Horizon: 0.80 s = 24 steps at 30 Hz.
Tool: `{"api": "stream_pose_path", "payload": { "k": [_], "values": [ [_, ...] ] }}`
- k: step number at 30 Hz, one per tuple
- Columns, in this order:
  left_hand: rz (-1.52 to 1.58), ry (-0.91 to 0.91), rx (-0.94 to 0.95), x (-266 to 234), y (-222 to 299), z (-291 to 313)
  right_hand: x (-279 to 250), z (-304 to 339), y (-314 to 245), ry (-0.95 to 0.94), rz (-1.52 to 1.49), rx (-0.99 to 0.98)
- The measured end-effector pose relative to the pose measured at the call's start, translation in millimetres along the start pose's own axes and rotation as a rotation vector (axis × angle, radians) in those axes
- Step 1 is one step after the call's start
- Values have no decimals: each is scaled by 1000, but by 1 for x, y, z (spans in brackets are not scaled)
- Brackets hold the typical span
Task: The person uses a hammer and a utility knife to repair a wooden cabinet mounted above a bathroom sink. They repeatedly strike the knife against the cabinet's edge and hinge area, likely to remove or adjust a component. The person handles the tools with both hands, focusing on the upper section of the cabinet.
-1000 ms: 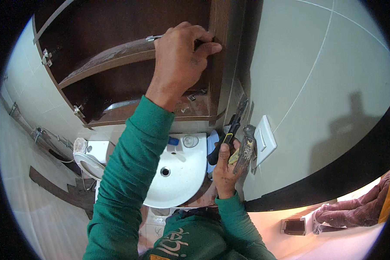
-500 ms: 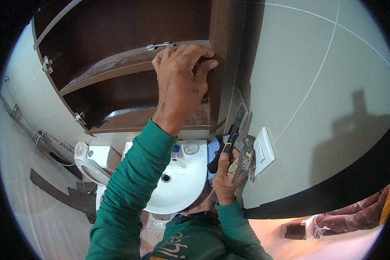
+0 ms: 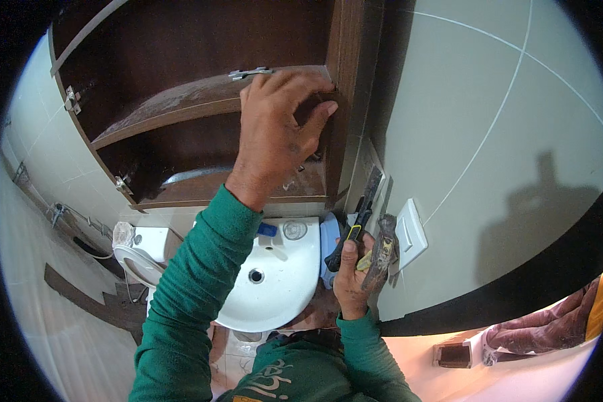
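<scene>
My left hand [image 3: 275,127] is raised to the right end of the brown wooden cabinet [image 3: 345,134]. Its fingers are bent, and a gap shows between thumb and forefinger, with no object visible there. The fingertips are at the cabinet's right side panel, by the middle shelf [image 3: 174,107]; whether they touch it I cannot tell. Low by the tiled wall, my right hand [image 3: 352,278] is closed around a dusty hammer [image 3: 383,248] and a black-handled tool with yellow trim [image 3: 354,231]. That tool points up toward the cabinet; its exact kind is unclear.
Below the cabinet is a white washbasin [image 3: 275,295] with a blue item [image 3: 267,230] on its rim. A toilet [image 3: 144,251] stands left of it. Metal hinges [image 3: 73,100] stick out from the cabinet's left edge. A white switch plate [image 3: 411,231] projects from the right wall.
My left thumb has moved down, away from the forefinger, widening the gap. The left forearm has shifted slightly left. My right hand keeps its hold on both tools.
</scene>
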<state>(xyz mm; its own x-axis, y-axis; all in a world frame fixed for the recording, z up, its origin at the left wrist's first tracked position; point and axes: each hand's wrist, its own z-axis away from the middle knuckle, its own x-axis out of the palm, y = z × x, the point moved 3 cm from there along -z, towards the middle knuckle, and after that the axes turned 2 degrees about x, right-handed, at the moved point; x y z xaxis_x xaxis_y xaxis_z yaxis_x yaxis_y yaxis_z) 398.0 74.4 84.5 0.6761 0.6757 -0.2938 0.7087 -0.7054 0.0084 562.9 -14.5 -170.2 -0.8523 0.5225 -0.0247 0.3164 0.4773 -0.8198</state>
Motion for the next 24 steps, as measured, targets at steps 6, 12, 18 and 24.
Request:
{"api": "stream_pose_path", "payload": {
  "k": [6,12,18,24],
  "values": [
    [-8,30,-36,2,6,1,-4,2,-9,-20,5,9],
    [-90,145,74,0,9,4,-7,9,-32,-17,-45,59],
    [597,59,-589,-37,41,64,-23,6,-74,-22,156,-78],
    [863,-348,-699,-53,59,62,-20,-20,-135,-132,286,-355]
  ]
}}
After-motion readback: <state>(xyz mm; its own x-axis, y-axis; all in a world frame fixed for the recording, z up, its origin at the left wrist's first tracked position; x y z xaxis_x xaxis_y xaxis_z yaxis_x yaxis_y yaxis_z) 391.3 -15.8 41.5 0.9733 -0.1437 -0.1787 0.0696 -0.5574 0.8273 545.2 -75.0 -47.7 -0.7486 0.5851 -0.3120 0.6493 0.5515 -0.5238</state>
